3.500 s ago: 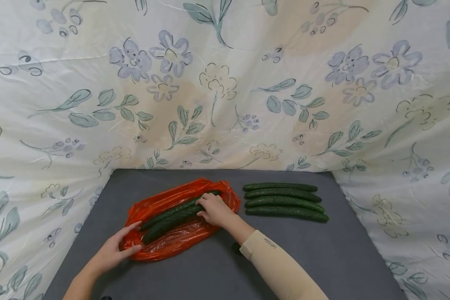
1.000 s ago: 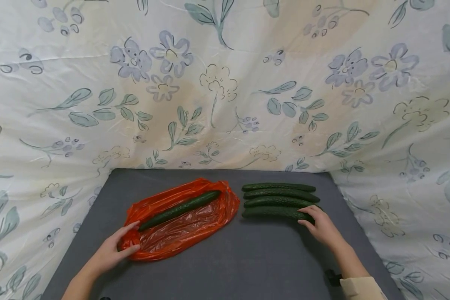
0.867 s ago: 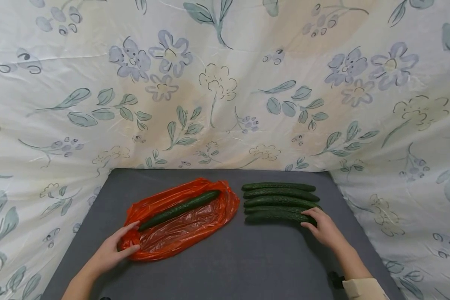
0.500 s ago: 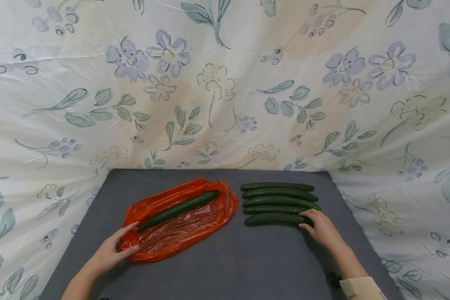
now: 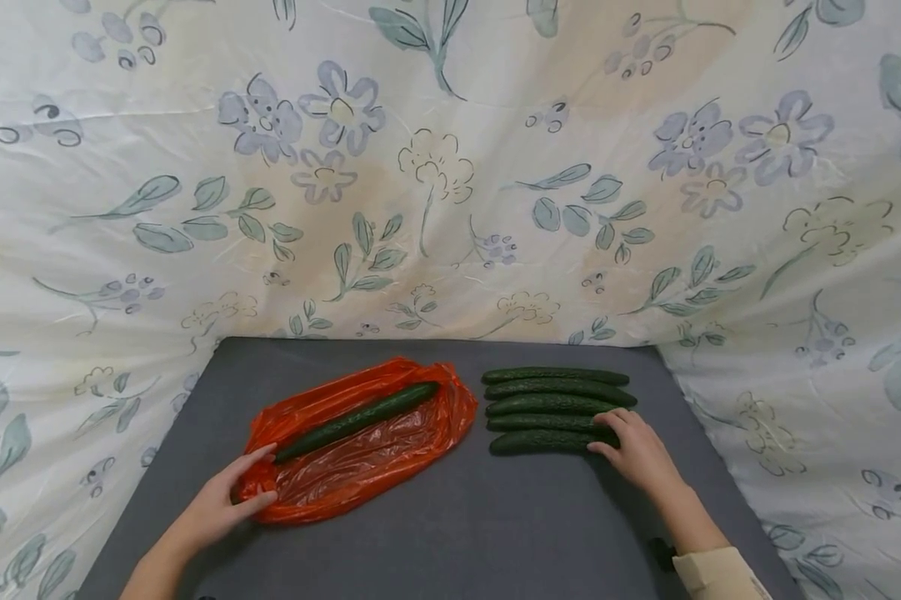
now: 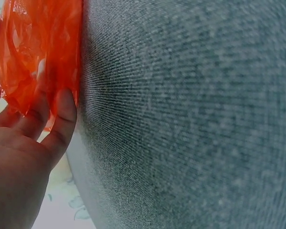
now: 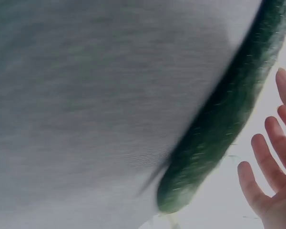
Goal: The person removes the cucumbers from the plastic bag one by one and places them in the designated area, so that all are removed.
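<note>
A red plastic bag (image 5: 367,483) lies spread at the left with one long green cucumber (image 5: 356,422) on it. My left hand (image 5: 213,504) grips the bag's gathered near-left end between thumb and fingers; the left wrist view shows fingers (image 6: 64,114) curled at the red film. To the right, several cucumbers lie side by side in a row. My right hand (image 5: 638,450) is over the right ends of the nearest cucumber (image 5: 540,442) and the one behind it (image 5: 540,422). In the right wrist view its fingers (image 7: 267,152) stand spread, apart from a cucumber (image 7: 219,119).
Grey cloth covers the table (image 5: 450,542). A floral curtain (image 5: 450,208) rises behind it and along both sides. The bag's right edge comes close to the left ends of the row of cucumbers.
One of two cucumbers on the bag has been carried by my right hand to the near side of the row and let go. That hand then shifted slightly up and left. My left hand stayed.
</note>
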`<state>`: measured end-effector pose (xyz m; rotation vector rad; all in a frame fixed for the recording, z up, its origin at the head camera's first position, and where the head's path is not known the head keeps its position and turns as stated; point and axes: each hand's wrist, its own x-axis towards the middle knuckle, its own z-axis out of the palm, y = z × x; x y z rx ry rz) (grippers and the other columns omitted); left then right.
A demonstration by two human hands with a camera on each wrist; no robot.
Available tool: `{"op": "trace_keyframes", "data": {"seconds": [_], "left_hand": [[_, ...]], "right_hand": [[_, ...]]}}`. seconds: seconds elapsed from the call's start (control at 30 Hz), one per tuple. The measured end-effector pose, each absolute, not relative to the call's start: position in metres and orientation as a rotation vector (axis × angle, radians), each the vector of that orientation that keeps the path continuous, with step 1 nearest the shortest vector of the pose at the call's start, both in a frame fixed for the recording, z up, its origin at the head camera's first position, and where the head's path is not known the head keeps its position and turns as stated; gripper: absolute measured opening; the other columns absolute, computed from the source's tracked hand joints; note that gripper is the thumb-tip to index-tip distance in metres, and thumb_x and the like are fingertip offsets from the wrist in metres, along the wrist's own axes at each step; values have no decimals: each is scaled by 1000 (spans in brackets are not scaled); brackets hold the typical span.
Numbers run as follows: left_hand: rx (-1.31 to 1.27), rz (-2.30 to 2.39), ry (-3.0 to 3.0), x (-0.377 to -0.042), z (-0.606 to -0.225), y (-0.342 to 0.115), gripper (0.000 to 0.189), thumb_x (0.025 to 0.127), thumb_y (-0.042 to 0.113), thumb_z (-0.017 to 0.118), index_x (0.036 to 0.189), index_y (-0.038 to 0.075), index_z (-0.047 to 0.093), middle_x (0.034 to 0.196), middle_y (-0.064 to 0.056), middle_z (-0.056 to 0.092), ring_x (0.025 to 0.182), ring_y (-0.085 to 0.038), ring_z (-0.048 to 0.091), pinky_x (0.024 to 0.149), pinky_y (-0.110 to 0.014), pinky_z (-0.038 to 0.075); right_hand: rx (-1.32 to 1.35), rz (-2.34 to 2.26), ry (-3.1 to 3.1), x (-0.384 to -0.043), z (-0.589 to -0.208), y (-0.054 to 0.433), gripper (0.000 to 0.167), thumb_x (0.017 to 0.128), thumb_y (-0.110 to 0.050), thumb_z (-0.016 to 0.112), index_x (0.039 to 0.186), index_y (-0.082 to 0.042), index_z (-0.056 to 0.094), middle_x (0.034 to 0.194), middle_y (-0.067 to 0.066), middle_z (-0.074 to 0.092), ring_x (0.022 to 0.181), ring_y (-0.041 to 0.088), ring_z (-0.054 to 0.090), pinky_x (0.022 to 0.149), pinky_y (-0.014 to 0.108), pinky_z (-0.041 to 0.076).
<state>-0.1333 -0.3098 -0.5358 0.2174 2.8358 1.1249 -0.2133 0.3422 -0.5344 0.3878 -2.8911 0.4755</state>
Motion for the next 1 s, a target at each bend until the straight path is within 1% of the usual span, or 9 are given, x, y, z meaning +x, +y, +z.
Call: {"op": "trace_keyframes", "data": {"seconds": [0.17, 0.4, 0.57, 0.63, 0.7, 0.83, 0.87, 1.0], "left_hand": [[229, 1120, 2850, -133, -535, -310, 68, 94, 35, 71, 152, 11, 44, 139, -17, 59, 129, -41, 53, 89, -35, 52], [222, 1140, 2835, -132, -536, -310, 68, 94, 34, 71, 152, 11, 44, 139, -18, 58, 129, -42, 52, 86, -31, 53], [226, 1128, 2843, -133, -536, -310, 68, 94, 35, 71, 152, 11, 44, 138, -18, 59, 129, -42, 52, 87, -34, 53], [228, 1121, 2850, -133, -537, -310, 68, 94, 35, 71, 152, 11, 44, 138, -17, 59, 129, -41, 52, 87, -34, 53], [230, 1110, 2862, -133, -537, -310, 68, 94, 34, 72, 152, 12, 44, 138, -15, 60, 127, -37, 53, 87, -32, 53], [237, 1098, 2877, -133, -537, -310, 67, 94, 34, 72, 152, 13, 45, 137, -12, 61, 124, -30, 55, 88, -30, 52], [240, 1106, 2876, -133, -537, -310, 67, 94, 34, 72, 151, 13, 46, 137, -12, 61, 124, -30, 55, 88, -30, 52], [279, 1141, 2869, -134, -536, -310, 66, 94, 31, 72, 151, 11, 46, 136, -15, 61, 125, -36, 55, 87, -28, 52]], "right_hand": [[422, 531, -2860, -218, -518, 326, 46, 85, -30, 82, 124, -10, 68, 120, 11, 65, 111, 36, 61, 86, 56, 50], [515, 602, -2862, -228, -500, 298, 50, 88, -31, 79, 130, -9, 65, 127, 11, 64, 115, 35, 62, 89, 54, 52], [577, 667, -2850, -238, -493, 279, 53, 89, -34, 78, 134, -11, 63, 132, 10, 64, 119, 35, 62, 92, 55, 51], [602, 696, -2846, -242, -491, 270, 54, 89, -36, 76, 136, -13, 62, 134, 10, 63, 121, 35, 61, 95, 55, 50], [631, 729, -2839, -246, -489, 262, 54, 90, -37, 76, 136, -14, 62, 135, 9, 62, 122, 34, 60, 96, 55, 49], [686, 798, -2832, -251, -486, 246, 53, 90, -36, 76, 136, -14, 62, 134, 8, 63, 121, 32, 61, 95, 52, 51], [699, 812, -2831, -252, -485, 242, 52, 90, -35, 76, 136, -14, 62, 134, 7, 63, 120, 31, 62, 95, 52, 51], [743, 848, -2821, -255, -482, 228, 51, 90, -33, 76, 136, -14, 62, 133, 7, 64, 119, 30, 63, 95, 49, 52]]}}
